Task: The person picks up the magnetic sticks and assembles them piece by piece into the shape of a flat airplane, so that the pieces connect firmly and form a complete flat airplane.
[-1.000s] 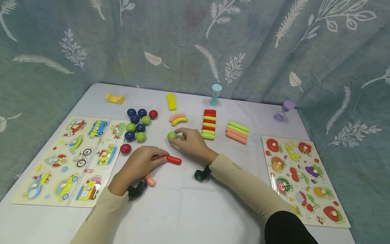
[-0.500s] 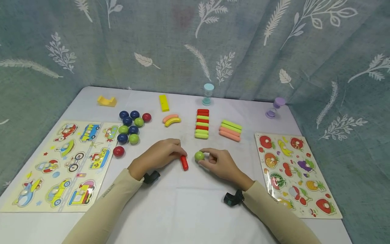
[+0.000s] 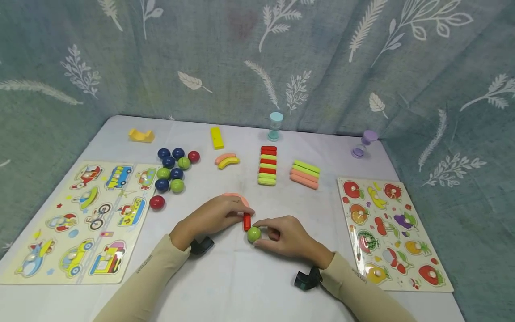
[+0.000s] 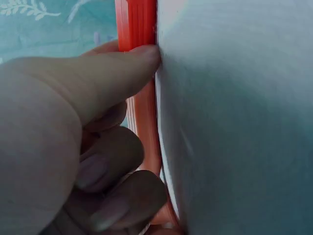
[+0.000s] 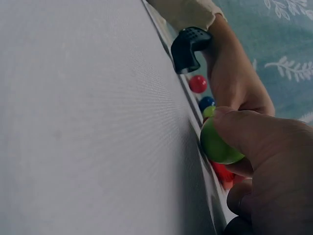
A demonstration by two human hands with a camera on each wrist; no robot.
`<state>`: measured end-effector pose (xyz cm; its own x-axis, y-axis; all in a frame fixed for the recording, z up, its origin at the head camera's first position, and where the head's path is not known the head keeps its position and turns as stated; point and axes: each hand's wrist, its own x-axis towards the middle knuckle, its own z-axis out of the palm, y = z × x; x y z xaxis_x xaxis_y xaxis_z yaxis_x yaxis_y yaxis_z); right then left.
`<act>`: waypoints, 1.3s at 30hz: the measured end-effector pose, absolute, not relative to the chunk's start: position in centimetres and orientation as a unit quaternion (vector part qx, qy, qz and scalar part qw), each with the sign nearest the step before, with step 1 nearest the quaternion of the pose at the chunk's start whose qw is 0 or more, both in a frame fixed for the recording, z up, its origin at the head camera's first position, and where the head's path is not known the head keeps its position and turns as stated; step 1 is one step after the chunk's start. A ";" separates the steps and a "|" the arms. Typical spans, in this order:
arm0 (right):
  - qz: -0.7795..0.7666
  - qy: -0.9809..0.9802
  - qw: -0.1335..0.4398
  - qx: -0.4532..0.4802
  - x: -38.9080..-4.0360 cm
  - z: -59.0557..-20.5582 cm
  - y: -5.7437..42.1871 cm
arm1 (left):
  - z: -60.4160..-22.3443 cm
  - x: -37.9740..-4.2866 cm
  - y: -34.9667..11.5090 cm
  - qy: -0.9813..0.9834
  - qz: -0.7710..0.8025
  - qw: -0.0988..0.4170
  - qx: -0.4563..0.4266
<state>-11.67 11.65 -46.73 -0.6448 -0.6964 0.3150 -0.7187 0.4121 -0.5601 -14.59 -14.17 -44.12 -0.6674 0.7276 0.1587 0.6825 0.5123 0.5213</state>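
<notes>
Standing here, I see the vehicle puzzle board (image 3: pixel 83 219) on the left of the frame, with a cluster of blue, green and red balls (image 3: pixel 176 174) at its upper right corner. Just left of centre, the left hand (image 3: pixel 213 217) pinches a red stick (image 3: pixel 247 222) between thumb and fingertip near one end, its other fingers loosely curled beside a salmon-coloured arc (image 3: pixel 240 197) that curves out above the knuckles. The stick's free end points toward the bottom of the frame. There, slightly right, sits a green ball (image 3: pixel 254 234), held between thumb and finger of the right hand (image 3: pixel 285 237), spread only as wide as the ball. Whether ball and stick touch I cannot tell. The fruit puzzle board (image 3: pixel 418 227) lies well apart at right.

My worry is the ball: being round, it could roll off if that pinch loosens, or nudge the stick askew if pressed against it. The left knuckles, so near the arc, might also push it out of line.
</notes>
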 end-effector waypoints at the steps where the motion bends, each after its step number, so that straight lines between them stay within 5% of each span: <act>1: 0.342 -0.840 0.014 0.421 -11.6 -46.7 11.6 | -44.1 -14.6 -14.1 0.863 0.288 0.048 0.413; 11: 0.344 -0.831 0.012 0.437 -11.4 -46.6 11.6 | -44.0 -15.1 -13.7 0.828 0.332 0.147 0.428; 21: 0.346 -0.828 0.042 0.439 -11.6 -46.8 11.3 | -43.8 -15.5 -13.5 0.826 0.341 0.171 0.415; 32: 0.345 -0.838 0.072 0.416 -11.0 -46.9 10.8 | -44.1 -15.1 -13.6 0.852 0.326 0.137 0.386; 39: 0.340 -0.845 0.042 0.411 -10.9 -46.8 11.0 | -42.2 -14.0 -16.4 0.935 0.285 0.017 0.210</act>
